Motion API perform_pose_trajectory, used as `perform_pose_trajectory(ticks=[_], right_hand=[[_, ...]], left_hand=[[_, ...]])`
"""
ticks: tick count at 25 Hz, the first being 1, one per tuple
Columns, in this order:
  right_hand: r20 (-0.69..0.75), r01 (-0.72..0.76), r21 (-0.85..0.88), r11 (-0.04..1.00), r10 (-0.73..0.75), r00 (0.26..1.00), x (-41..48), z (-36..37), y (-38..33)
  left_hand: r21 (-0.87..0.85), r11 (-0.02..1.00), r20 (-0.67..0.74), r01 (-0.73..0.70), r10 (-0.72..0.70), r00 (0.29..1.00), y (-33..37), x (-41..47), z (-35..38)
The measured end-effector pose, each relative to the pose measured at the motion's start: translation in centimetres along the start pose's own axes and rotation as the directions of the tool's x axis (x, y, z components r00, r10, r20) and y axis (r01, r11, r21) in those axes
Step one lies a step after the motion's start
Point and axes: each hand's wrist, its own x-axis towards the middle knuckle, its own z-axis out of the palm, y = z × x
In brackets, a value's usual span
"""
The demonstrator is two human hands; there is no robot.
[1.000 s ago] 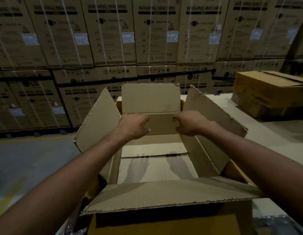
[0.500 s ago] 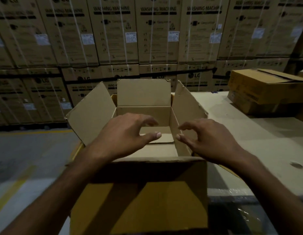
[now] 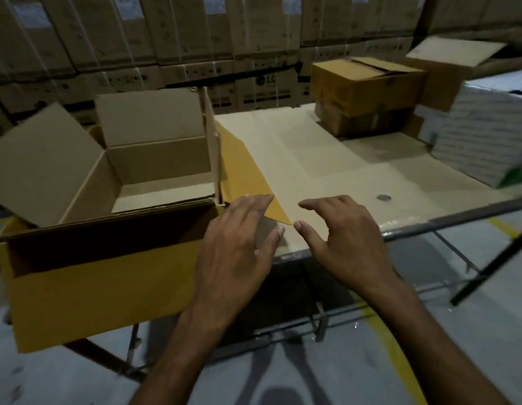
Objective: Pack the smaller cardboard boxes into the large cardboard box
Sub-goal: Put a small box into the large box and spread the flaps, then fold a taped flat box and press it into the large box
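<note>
The left hand (image 3: 236, 247), fingers nearly straight, hovers over the corner of the outfolded flap (image 3: 242, 171). The right hand (image 3: 344, 238) is loosely spread just beside it, holding nothing. The large cardboard box (image 3: 102, 282) sits at the tabletop's (image 3: 327, 159) left end, opening upward, long side toward the person. Smaller cardboard boxes (image 3: 364, 83) are stacked far right.

We see the big box (image 3: 93, 287) at the left end of the table (image 3: 327, 171), upright and open at the top. It is yellow-brown outside and paler inside, and its pale floor shows. Its left and far flaps stand up, the near flap juts out toward us, and the right flap (image 3: 245, 171) lies spread on the tabletop. Well apart, at the far right, two small boxes sit stacked. The top box (image 3: 367, 83) has loosely closed flaps and rests on the lower box (image 3: 362, 122).
</note>
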Motion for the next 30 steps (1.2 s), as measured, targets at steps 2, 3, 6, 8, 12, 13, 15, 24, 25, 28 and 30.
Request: perform_pose_trajectory(ticks=[2,3,6,8,12,13,15,24,25,28,30], right_hand=[[0.004,-0.144,0.086,0.986,0.145,0.989,-2.1,-0.3,2.5],[0.009,-0.220,0.130,0.967,0.221,0.975,-3.1,-0.4,3.8],[0.007,-0.386,0.236,0.892,0.396,0.918,-5.8,-0.7,7.3],[-0.014,-0.454,0.266,0.850,0.474,0.880,-6.7,-0.9,9.9],[-0.033,-0.529,0.289,0.798,0.560,0.828,-7.1,-1.8,14.9],[-0.047,-0.533,0.291,0.795,0.568,0.821,-6.9,-2.1,16.4],[-0.066,-0.533,0.287,0.796,0.571,0.818,-6.3,-2.7,20.0],[-0.024,-0.478,0.294,0.828,0.506,0.862,-1.0,-8.9,38.2],[-0.018,-0.469,0.306,0.829,0.498,0.867,0.0,-9.3,39.8],[0.026,-0.440,0.337,0.832,0.459,0.888,2.9,-9.0,43.1],[0.062,-0.433,0.370,0.822,0.443,0.894,5.0,-8.3,44.9]], left_hand=[[-0.001,0.999,0.059,-0.033,0.033,0.998,1.3,0.2,3.1],[-0.001,0.999,0.086,-0.047,0.047,0.995,1.9,0.5,4.7],[-0.043,0.997,0.150,-0.064,0.070,0.986,4.1,1.7,9.3],[-0.101,0.992,0.194,-0.070,0.088,0.977,5.8,2.7,12.1],[-0.146,0.978,0.249,-0.148,0.181,0.952,9.5,5.1,16.6],[-0.151,0.974,0.248,-0.169,0.203,0.947,10.5,6.0,17.7],[-0.150,0.970,0.238,-0.192,0.224,0.945,12.7,8.1,20.4],[-0.232,0.971,0.191,0.061,-0.016,0.981,23.5,16.7,31.7],[-0.222,0.972,0.176,0.079,-0.040,0.984,24.5,17.6,32.4],[-0.207,0.971,0.158,0.122,-0.090,0.983,26.1,20.2,34.1],[-0.199,0.969,0.149,0.147,-0.118,0.982,26.2,22.1,35.2]])
